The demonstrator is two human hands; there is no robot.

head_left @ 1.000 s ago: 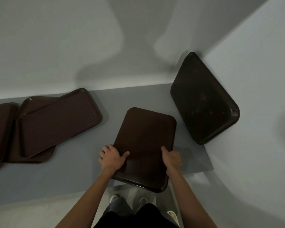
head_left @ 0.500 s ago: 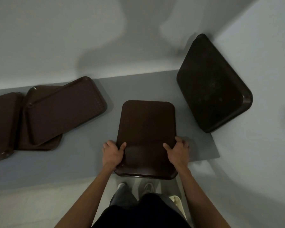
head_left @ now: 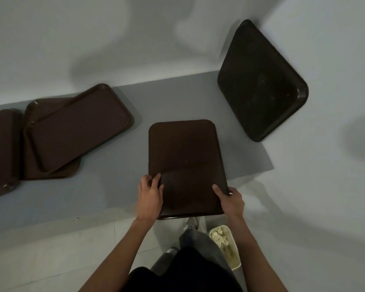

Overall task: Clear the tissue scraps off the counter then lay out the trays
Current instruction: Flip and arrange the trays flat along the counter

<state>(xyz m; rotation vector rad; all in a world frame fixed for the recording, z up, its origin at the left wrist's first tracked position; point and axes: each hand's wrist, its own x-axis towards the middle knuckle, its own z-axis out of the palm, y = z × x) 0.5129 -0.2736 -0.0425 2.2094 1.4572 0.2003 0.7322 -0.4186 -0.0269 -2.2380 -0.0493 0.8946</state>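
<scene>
A dark brown tray (head_left: 185, 157) lies bottom-up on the grey counter (head_left: 105, 194), its near end jutting past the counter's front edge. My left hand (head_left: 149, 197) grips its near left edge with the thumb on top. My right hand (head_left: 230, 198) grips the near right corner. Two overlapping brown trays (head_left: 76, 131) lie face-up at the left, with a third tray (head_left: 0, 150) at the far left edge. Another dark tray (head_left: 259, 81) leans upright against the right wall. No tissue scraps show on the counter.
A white bin (head_left: 226, 247) holding crumpled tissue stands on the floor to the right of my feet. Walls close the counter at the back and the right. Bare grey counter lies between the left trays and the held tray.
The held tray has turned from a slant to square with the counter and settled lower. My hands have slid nearer along its sides. The view has tilted down, bringing the bin into sight.
</scene>
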